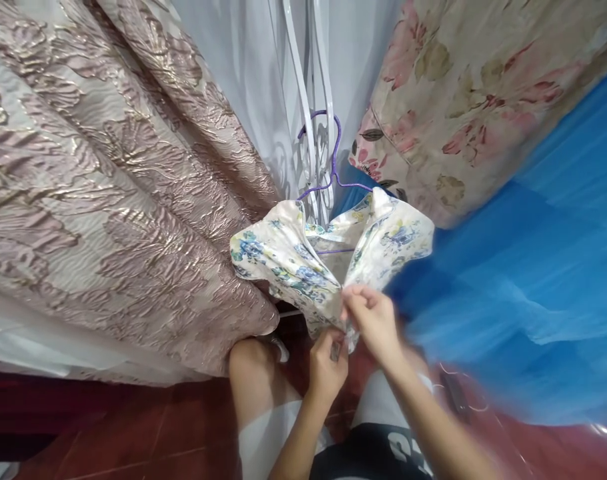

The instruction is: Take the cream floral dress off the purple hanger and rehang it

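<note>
A white short-sleeved top (303, 267) with blue and yellow flowers hangs on a purple wire hanger (335, 157). Its front forms a deep V. My right hand (373, 317) is closed in a pinch on the cloth of the top, just below the point of the V. Lower down, my left hand (328, 367) pinches the front edge near the bottom of the visible cloth. Whether a button or other fastener is between my fingers cannot be made out.
A pink and gold brocade curtain (133, 180) fills the left side. White metal bars (303, 87) stand behind the hanger. Floral fabric (463, 100) and blue fabric (523, 287) hang on the right. My knees are over a red tiled floor (183, 433), where a dark strip with a cord (454, 393) lies.
</note>
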### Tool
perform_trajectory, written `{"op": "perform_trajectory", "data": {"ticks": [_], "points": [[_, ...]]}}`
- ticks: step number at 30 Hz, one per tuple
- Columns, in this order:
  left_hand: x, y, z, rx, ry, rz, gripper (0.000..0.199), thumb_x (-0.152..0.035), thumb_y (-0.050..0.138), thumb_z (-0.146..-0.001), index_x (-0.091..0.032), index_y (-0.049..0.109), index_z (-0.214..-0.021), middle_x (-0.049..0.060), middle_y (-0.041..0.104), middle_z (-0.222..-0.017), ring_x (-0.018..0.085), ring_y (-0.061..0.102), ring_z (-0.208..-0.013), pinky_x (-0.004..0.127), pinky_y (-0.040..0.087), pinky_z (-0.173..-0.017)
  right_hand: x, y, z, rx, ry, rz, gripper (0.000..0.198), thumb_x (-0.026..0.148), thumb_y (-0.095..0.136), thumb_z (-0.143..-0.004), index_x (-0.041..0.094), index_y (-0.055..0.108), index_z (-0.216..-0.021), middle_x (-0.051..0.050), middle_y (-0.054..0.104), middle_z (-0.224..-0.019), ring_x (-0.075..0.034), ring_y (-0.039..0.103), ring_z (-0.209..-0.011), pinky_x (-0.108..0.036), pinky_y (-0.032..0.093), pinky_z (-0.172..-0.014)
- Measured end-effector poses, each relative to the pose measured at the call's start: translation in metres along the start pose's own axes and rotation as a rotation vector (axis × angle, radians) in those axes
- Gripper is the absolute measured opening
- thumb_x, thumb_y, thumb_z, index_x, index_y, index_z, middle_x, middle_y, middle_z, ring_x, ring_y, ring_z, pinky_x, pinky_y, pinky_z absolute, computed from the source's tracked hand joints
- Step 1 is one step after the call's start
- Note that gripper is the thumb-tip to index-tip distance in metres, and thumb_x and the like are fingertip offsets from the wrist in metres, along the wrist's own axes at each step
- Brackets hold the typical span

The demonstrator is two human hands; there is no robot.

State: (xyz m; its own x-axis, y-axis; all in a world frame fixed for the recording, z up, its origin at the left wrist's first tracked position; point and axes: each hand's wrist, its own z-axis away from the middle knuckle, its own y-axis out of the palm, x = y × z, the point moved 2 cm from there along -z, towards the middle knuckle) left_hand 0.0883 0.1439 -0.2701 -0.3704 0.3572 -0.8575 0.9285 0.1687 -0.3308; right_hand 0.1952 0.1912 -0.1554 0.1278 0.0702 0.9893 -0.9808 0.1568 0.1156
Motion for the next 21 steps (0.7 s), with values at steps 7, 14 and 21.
{"op": "perform_trajectory", "data": {"ticks": [7, 14, 21], "points": [[0.0, 0.0, -0.001, 0.047, 0.039, -0.009, 0.011, -0.019, 0.054, -0.096, -0.02, 0.059, -0.085, 0.004, 0.064, -0.078, 0.018, 0.063, -0.072, 0.026, 0.051, -0.07, 0.077, 0.031, -0.058, 0.073, -0.284, 0.033, 0.019, 0.028, 0.065, -0.083, 0.016, 0.065, -0.068, -0.001, 0.067, -0.053, -0.006, 0.038, -0.037, -0.019, 0.03, -0.039], [0.013, 0.009, 0.015, 0.108, 0.026, -0.028, 0.012, -0.018, 0.055, -0.094, -0.02, 0.058, -0.082, 0.004, 0.065, -0.077, 0.019, 0.064, -0.072, 0.027, 0.051, -0.068, 0.099, 0.035, -0.074, 0.046, -0.412, 0.013, 0.024, 0.023, 0.062, -0.087, 0.017, 0.063, -0.064, 0.001, 0.065, -0.053, -0.004, 0.032, -0.037, -0.02, 0.026, -0.039], [-0.007, -0.029, -0.026, -0.043, 0.176, -0.038, 0.005, -0.02, 0.063, -0.096, -0.019, 0.068, -0.095, 0.007, 0.072, -0.088, 0.021, 0.07, -0.084, 0.031, 0.057, -0.08, 0.09, 0.021, -0.062, 0.02, -0.369, -0.003, 0.019, 0.031, 0.066, -0.086, 0.016, 0.068, -0.075, 0.002, 0.064, -0.05, -0.005, 0.033, -0.036, -0.021, 0.025, -0.039]]}}
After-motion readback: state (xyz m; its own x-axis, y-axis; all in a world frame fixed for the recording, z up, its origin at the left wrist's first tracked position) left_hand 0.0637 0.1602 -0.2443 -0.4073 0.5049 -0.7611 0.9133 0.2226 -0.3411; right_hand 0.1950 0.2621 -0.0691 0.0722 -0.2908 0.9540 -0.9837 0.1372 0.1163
